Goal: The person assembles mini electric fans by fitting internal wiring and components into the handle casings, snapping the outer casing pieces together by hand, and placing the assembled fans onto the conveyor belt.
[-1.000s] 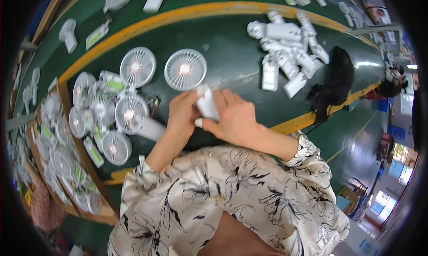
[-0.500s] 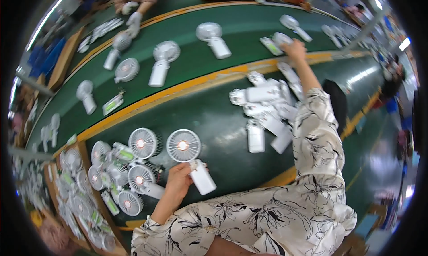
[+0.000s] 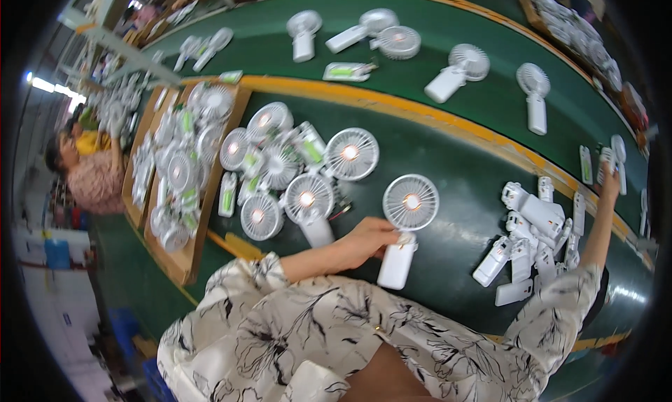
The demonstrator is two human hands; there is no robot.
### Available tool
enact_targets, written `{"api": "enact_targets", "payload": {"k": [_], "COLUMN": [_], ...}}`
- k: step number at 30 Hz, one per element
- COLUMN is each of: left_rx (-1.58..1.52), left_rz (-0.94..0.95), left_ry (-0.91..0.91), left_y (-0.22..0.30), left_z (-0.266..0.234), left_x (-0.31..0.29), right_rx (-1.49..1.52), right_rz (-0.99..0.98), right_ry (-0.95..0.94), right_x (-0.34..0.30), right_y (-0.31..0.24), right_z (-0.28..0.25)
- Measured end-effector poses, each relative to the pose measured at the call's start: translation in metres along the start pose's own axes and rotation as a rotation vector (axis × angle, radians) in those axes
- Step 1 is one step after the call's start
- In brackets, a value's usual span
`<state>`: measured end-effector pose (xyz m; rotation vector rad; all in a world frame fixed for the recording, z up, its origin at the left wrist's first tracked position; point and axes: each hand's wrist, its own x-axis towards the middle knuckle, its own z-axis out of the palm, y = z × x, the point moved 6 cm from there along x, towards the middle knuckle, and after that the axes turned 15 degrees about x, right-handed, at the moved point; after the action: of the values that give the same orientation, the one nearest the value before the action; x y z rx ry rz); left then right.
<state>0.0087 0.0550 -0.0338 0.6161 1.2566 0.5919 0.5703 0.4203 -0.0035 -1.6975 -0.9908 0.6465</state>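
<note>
My left hand [image 3: 374, 240] is closed around the neck of a white handheld fan [image 3: 397, 265], whose round grille faces up above its handle. Far out to the right, my right hand [image 3: 610, 183] reaches onto the green belt, its fingers closed on a small white fan [image 3: 605, 156]. Another white fan [image 3: 619, 152] lies just beside those fingers. Left of my left hand is a cluster of fan heads [image 3: 308, 199], some with green-labelled parts among them. A heap of white handle casings [image 3: 535, 220] lies on the table below my right forearm.
Fans [image 3: 458, 73] lie spaced along the green conveyor belt [image 3: 245, 59], bordered by a yellow edge [image 3: 336, 90]. Cardboard trays [image 3: 203, 244] full of fan parts stand at the left. Another person [image 3: 98, 171] sits beyond them. A crowded tray [image 3: 577, 34] stands across the belt.
The view has swung, so the table's contents appear shifted right. My left hand keeps its hold on the same fan. My right hand remains stretched to the fan on the belt.
</note>
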Motion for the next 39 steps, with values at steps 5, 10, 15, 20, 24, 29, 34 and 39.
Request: {"api": "enact_targets", "payload": {"k": [5, 10, 15, 20, 24, 29, 34, 39], "left_rx": [0.003, 0.009, 0.027, 0.083, 0.087, -0.519, -0.585, -0.030], "left_rz": [0.070, 0.119, 0.140, 0.177, 0.238, 0.477, 0.345, 0.134], "left_ry": [-0.060, -0.075, -0.103, -0.082, -0.037, -0.609, -0.734, -0.197], "left_y": [0.007, 0.003, -0.003, -0.004, -0.013, -0.003, 0.004, -0.009], "left_z": [0.003, -0.002, -0.003, 0.004, 0.002, 0.005, 0.006, -0.003], "left_x": [0.006, 0.002, 0.006, 0.007, 0.022, 0.022, 0.008, 0.014], "right_rx": [0.627, 0.846, 0.890, 0.689, 0.337, 0.002, -0.140, -0.344], "right_rz": [0.186, 0.137, 0.085, -0.127, -0.762, -1.040, -1.143, -0.891], "right_ry": [-0.364, -0.849, -1.180, -1.454, -1.387, -1.287, -1.309, -0.780], "right_x": [-0.143, -0.306, -0.458, -0.573, -0.640, -0.678, -0.664, -0.501], "right_y": [-0.099, -0.198, -0.280, -0.322, -0.335, -0.315, -0.303, -0.287], "right_z": [0.033, 0.138, 0.237, 0.329, 0.397, 0.459, 0.478, 0.466]}}
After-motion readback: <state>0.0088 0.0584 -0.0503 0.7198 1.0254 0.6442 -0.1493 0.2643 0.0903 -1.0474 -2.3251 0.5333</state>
